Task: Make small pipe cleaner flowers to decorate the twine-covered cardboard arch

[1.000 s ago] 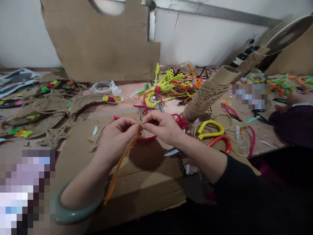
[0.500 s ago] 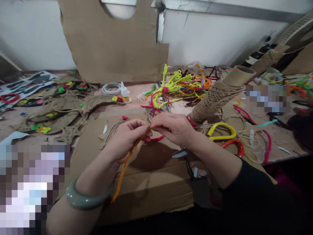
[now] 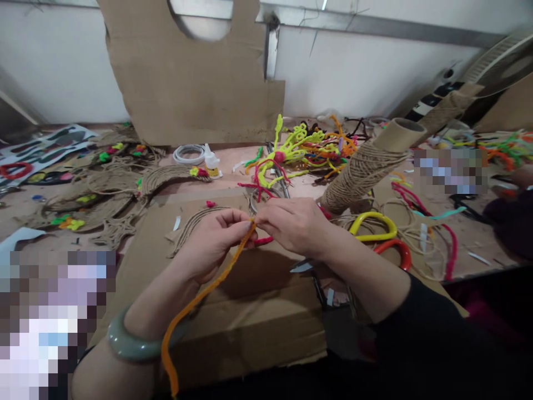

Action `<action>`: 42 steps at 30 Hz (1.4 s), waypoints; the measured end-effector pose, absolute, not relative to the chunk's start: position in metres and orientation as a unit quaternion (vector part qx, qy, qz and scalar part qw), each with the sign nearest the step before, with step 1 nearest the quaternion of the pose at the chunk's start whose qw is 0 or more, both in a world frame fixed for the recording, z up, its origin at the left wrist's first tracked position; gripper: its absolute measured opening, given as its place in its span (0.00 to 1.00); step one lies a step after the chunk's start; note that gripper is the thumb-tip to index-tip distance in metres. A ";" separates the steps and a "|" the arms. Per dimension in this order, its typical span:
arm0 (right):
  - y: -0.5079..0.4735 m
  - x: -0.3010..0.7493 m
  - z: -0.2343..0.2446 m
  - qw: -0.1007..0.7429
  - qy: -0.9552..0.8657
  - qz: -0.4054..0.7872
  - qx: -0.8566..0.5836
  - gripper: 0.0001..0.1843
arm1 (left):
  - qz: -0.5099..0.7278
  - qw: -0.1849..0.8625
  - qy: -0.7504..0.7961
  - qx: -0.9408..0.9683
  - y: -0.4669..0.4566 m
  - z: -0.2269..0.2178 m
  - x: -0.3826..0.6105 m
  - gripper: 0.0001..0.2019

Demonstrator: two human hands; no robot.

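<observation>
My left hand (image 3: 220, 239) pinches an orange pipe cleaner (image 3: 200, 297) near its upper end, between thumb and forefinger. From there the strand hangs down in a curve past my left wrist. My right hand (image 3: 293, 225) is closed against the same end, its fingertips meeting those of my left hand. Both hands are above a sheet of cardboard (image 3: 270, 333). On the cardboard, beyond my left hand, is a curved piece of twine-covered card (image 3: 189, 225). Scissors with yellow and red handles (image 3: 393, 253) lie under my right forearm.
A cone of twine (image 3: 362, 175) leans at the right. Looped yellow pipe cleaners (image 3: 291, 147) lie at the back, near a small glue bottle (image 3: 211, 161) and a coil of white cord (image 3: 188, 153). Twine-covered pieces (image 3: 116, 186) spread over the left side. Another person's dark sleeve (image 3: 510, 222) shows at far right.
The orange pipe cleaner's loose end has swung left and lower, and more of it shows. Both hands stay together in nearly the same place. The view has shifted slightly.
</observation>
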State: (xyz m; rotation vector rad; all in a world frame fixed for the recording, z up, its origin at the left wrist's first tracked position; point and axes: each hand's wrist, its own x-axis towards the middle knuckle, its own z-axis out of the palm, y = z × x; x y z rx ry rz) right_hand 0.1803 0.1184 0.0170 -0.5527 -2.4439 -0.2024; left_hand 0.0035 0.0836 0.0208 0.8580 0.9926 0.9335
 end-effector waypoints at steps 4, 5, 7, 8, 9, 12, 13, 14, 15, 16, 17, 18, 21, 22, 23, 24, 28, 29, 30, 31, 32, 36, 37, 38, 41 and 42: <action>0.117 0.184 0.020 0.286 -0.931 -0.074 -0.214 0.10 | 0.408 0.710 0.439 0.369 0.084 0.022 0.004 0.09; 0.117 0.185 0.021 0.281 -0.933 -0.072 -0.213 0.10 | 0.405 0.714 0.438 0.367 0.084 0.022 0.004 0.10; 0.117 0.187 0.022 0.269 -0.937 -0.069 -0.212 0.11 | 0.395 0.715 0.441 0.372 0.083 0.023 0.003 0.09; 0.117 0.187 0.022 0.266 -0.938 -0.069 -0.210 0.12 | 0.391 0.713 0.443 0.378 0.083 0.023 0.003 0.09; 0.117 0.188 0.022 0.264 -0.939 -0.070 -0.208 0.12 | 0.386 0.710 0.445 0.385 0.083 0.023 0.003 0.09; 0.117 0.188 0.022 0.272 -0.939 -0.079 -0.194 0.13 | 0.375 0.707 0.449 0.398 0.083 0.023 0.003 0.09; 0.117 0.187 0.022 0.279 -0.938 -0.082 -0.189 0.13 | 0.372 0.706 0.451 0.401 0.083 0.023 0.003 0.09; 0.117 0.187 0.022 0.283 -0.937 -0.084 -0.186 0.13 | 0.371 0.703 0.452 0.405 0.084 0.023 0.003 0.08; 0.117 0.187 0.022 0.284 -0.937 -0.085 -0.187 0.13 | 0.372 0.699 0.451 0.410 0.084 0.022 0.003 0.08; 0.117 0.187 0.022 0.283 -0.937 -0.083 -0.189 0.13 | 0.374 0.694 0.451 0.418 0.084 0.022 0.003 0.07; 0.117 0.187 0.022 0.280 -0.938 -0.080 -0.190 0.13 | 0.376 0.688 0.451 0.425 0.084 0.021 0.003 0.06; 0.117 0.187 0.022 0.277 -0.939 -0.076 -0.191 0.13 | 0.378 0.682 0.453 0.433 0.084 0.020 0.003 0.05; 0.117 0.186 0.022 0.269 -0.940 -0.067 -0.198 0.12 | 0.384 0.651 0.468 0.457 0.085 0.018 0.004 0.03; 0.116 0.185 0.021 0.264 -0.939 -0.064 -0.209 0.11 | 0.387 0.634 0.476 0.470 0.085 0.017 0.004 0.02; 0.116 0.184 0.021 0.256 -0.938 -0.061 -0.226 0.10 | 0.389 0.614 0.486 0.485 0.085 0.017 0.005 0.02; 0.115 0.183 0.020 0.244 -0.936 -0.055 -0.249 0.10 | 0.391 0.588 0.498 0.503 0.085 0.017 0.005 0.01; 0.112 0.177 0.021 0.207 -0.913 0.036 -0.349 0.08 | 0.397 0.430 0.542 0.604 0.083 0.015 0.007 0.02; 0.112 0.175 0.021 0.207 -0.902 0.082 -0.371 0.08 | 0.397 0.378 0.549 0.631 0.083 0.015 0.007 0.03; 0.112 0.173 0.021 0.214 -0.885 0.135 -0.391 0.06 | 0.396 0.327 0.553 0.656 0.082 0.013 0.007 0.04; 0.113 0.171 0.021 0.223 -0.863 0.199 -0.408 0.05 | 0.395 0.279 0.553 0.679 0.081 0.012 0.007 0.04; 0.113 0.169 0.021 0.231 -0.831 0.274 -0.425 0.04 | 0.393 0.240 0.549 0.697 0.080 0.010 0.007 0.05; 0.115 0.161 0.021 0.246 -0.651 0.574 -0.432 0.04 | 0.412 0.189 0.540 0.709 0.077 0.006 0.006 0.04; 0.115 0.160 0.022 0.248 -0.626 0.608 -0.420 0.04 | 0.424 0.211 0.546 0.691 0.077 0.007 0.006 0.04; 0.115 0.161 0.022 0.252 -0.621 0.619 -0.409 0.05 | 0.435 0.251 0.550 0.667 0.077 0.008 0.007 0.03; 0.116 0.167 0.023 0.281 -0.701 0.541 -0.369 0.07 | 0.457 0.437 0.536 0.559 0.079 0.016 0.008 0.03; 0.117 0.170 0.024 0.297 -0.740 0.491 -0.350 0.06 | 0.457 0.493 0.522 0.525 0.080 0.019 0.008 0.04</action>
